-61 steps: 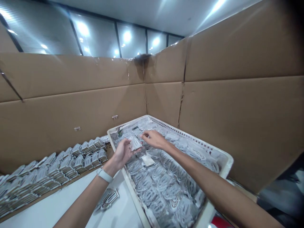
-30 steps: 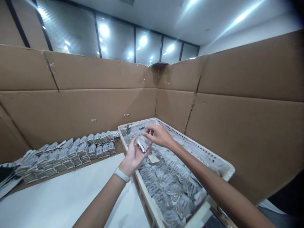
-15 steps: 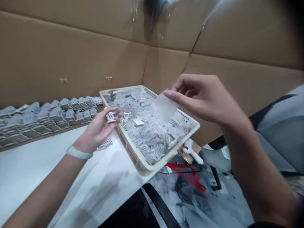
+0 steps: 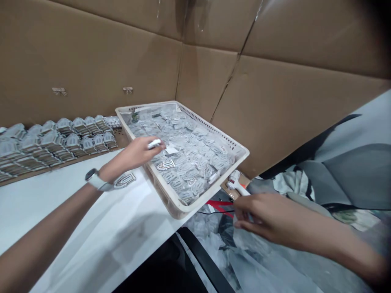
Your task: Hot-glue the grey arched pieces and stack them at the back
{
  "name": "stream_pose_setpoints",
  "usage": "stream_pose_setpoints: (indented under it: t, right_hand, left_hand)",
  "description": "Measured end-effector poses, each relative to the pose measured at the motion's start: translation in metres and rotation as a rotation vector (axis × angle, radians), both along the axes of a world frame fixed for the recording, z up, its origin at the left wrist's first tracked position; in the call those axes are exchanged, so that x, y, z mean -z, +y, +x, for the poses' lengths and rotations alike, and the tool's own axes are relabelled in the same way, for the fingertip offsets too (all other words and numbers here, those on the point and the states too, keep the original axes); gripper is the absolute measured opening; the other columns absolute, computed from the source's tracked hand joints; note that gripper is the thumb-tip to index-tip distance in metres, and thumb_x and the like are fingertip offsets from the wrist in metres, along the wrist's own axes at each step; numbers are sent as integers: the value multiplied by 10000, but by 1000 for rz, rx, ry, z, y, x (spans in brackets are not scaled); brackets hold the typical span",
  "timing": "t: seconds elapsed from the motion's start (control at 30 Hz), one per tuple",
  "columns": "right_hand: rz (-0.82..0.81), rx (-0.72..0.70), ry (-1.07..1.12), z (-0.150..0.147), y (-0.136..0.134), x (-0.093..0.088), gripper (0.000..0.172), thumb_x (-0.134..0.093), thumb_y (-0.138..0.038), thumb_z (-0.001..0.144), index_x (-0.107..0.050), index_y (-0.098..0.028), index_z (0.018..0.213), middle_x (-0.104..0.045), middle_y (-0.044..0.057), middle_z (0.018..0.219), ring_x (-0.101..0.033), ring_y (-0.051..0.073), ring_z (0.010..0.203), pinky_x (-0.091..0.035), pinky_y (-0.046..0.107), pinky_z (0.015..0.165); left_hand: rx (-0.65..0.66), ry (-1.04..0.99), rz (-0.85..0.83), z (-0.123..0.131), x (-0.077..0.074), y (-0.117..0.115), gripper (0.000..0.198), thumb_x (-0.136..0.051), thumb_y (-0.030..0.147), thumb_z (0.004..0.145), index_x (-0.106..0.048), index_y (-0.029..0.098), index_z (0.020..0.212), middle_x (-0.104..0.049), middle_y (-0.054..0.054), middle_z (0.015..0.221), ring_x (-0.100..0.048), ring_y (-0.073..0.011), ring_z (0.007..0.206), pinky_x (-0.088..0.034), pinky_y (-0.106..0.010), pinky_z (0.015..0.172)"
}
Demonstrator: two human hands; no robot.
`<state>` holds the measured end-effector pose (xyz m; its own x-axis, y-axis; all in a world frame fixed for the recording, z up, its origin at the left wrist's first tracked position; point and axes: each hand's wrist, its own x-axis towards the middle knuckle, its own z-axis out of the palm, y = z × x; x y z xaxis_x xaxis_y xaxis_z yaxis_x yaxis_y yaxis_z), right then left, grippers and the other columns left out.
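My left hand (image 4: 139,152) is closed on a white shield-shaped patch (image 4: 154,143), seen nearly edge-on, above the left rim of a cream plastic basket (image 4: 174,209). Many similar patches lie loose in the basket; one patch with a dark outline (image 4: 165,164) rests face up near that rim. A small white square (image 4: 171,149) lies just past my fingertips. My right hand (image 4: 259,213) is low on the right, beyond the basket, above clear plastic film (image 4: 253,244). Its fingers are curled and blurred; whether film is still between them I cannot tell.
Stacked patches (image 4: 55,140) stand in rows along the cardboard wall (image 4: 91,53) at left. More patches (image 4: 125,180) lie on the white table (image 4: 128,228). A white-handled tool (image 4: 238,185) sits beside the basket's right corner. At right is a grey chair (image 4: 345,175).
My right hand has moved down and right from over the basket, where it held a translucent film. My left hand has turned over, still holding its patch. The view has shifted slightly.
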<state>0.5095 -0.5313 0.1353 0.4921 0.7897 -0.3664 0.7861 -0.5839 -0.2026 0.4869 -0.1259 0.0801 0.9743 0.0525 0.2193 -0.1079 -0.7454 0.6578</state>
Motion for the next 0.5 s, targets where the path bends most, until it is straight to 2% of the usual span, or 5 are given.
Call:
stream_pose_setpoints:
  t: [0.1,0.17,0.27,0.37,0.5]
  right_hand:
    - [-185,-8,56,-7,-9,60,94,-735,-216,999,-808,-263,962,-848,71,950,-793,285,836,-426,361,663]
    - [-308,29,87,-12,-18,101,75,-761,-221,991,-836,-222,988,-861,115,1000,-820,330,938,-466,363,701]
    - [-400,77,132,-19,-37,154,92,-874,-256,929,-852,-180,974,-865,141,1024,-832,352,983,-549,370,756]
    - [-459,112,120,-25,-55,198,172,-824,-288,1012,-828,-156,1122,-849,126,1157,-813,307,1086,-629,449,935]
    - [-482,118,65,-30,-67,252,239,-797,-319,1055,-785,-164,1238,-813,95,1268,-787,275,1163,-635,525,1051]
  left_hand:
    - [121,214,532,26,0,-17,381,-632,537,1036,-776,235,1218,-792,-97,981,-714,-286,900,-462,-355,804]
    - [121,315,712,40,4,-30,360,-744,516,977,-778,217,1174,-795,-128,996,-730,-329,961,-480,-379,846]
    - [124,422,734,53,13,-40,339,-871,472,873,-783,179,1020,-798,-167,995,-741,-378,988,-514,-421,898]
    - [118,477,721,59,18,-43,301,-861,413,872,-782,164,1020,-801,-191,1036,-748,-404,1018,-526,-457,931]
    - [100,479,673,56,12,-44,287,-841,406,861,-767,147,961,-795,-207,1027,-749,-406,998,-522,-438,882]
